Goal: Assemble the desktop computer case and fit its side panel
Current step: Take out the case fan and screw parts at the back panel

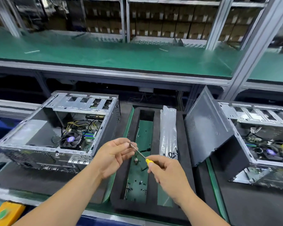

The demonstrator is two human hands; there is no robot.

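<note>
Screwdriver (141, 154) pinched in right grip (167, 172); tip at left grip's (112, 154) curled fingers (127, 145)

Screwdriver (141, 154) in my right hand (167, 172): bright steel shaft, glossy yellow plastic handle. Open case (59, 128): bare matt grey sheet metal. Side panel (207, 128): smooth dark painted metal. Tray (132, 204): matt black foam. Bag (168, 131): clear crinkled plastic.

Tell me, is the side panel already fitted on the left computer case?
No. The left case lies open, its fan and cables in plain sight, while a dark panel leans against the right case.
</note>
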